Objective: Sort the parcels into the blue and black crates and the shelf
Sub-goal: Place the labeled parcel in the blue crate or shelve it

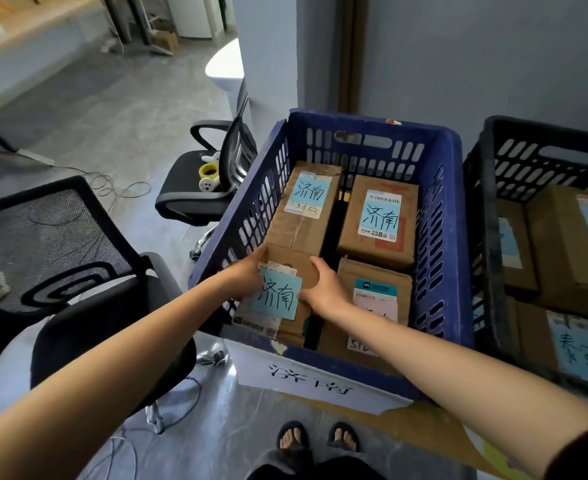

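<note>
At the near-left corner of the blue crate [372, 123], you are holding a parcel [278, 299] with both hands. Your left hand [246, 271] is gripping its far-left corner, fingers curling over the edge. Your right hand [323, 289] is clamping its right side, thumb lying on top beside the blue label. The hands are sitting apart, with the parcel between them. The parcel is lying label up inside the crate walls; whether it is resting on the bottom cannot be told. Three more boxes are filling the rest of the crate: a far-left box [304, 209] touching the parcel's far edge, a far-right box [379, 220] beside that one, and a near-right box [372, 299] just beside your right hand. A paper sign [306, 379] is hanging on the crate's near wall. To the right, a black crate [542, 124] is standing just beside the blue one, holding more labelled boxes [569, 244]. To the left, a chair [181, 188] is carrying a tape roll [209, 172].
</note>
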